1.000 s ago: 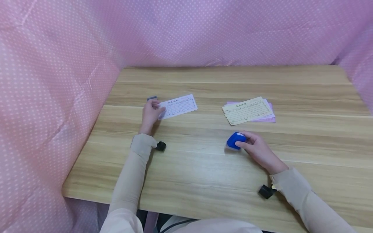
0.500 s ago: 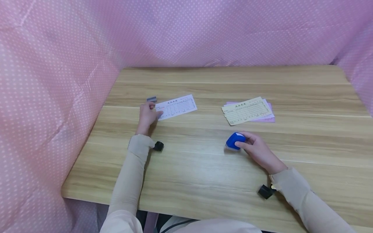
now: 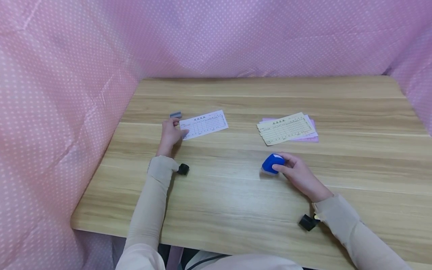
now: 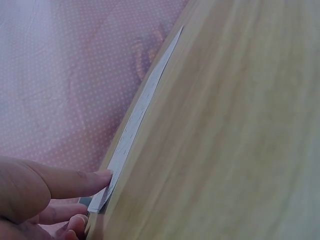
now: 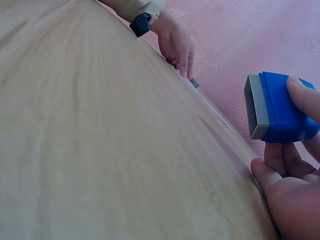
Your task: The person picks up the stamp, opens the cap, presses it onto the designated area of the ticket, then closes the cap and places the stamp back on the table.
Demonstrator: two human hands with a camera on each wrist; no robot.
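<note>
A white printed form point(image 3: 204, 124) lies on the wooden table, left of the middle. My left hand point(image 3: 171, 135) rests at its left end, the thumb point(image 4: 82, 184) extended and touching the sheet; the other fingers are by its left edge. Just beyond that hand sits a small grey piece point(image 3: 176, 114). My right hand point(image 3: 301, 176) holds a blue stamp point(image 3: 272, 164) between thumb and fingers, over the table's centre-right. In the right wrist view the grey base of the stamp point(image 5: 254, 107) faces left.
Behind the right hand lies a fanned stack of forms: a yellow form point(image 3: 285, 128) on top, with white and purple sheets beneath. Pink dotted cloth point(image 3: 236, 37) hangs around the back and left of the wooden table point(image 3: 216, 195). Black wrist cameras point(image 3: 308, 222) jut from the sleeves.
My left hand has shifted slightly left, uncovering more of the white form's left end and the small grey piece. My right hand keeps holding the stamp in the same spot.
</note>
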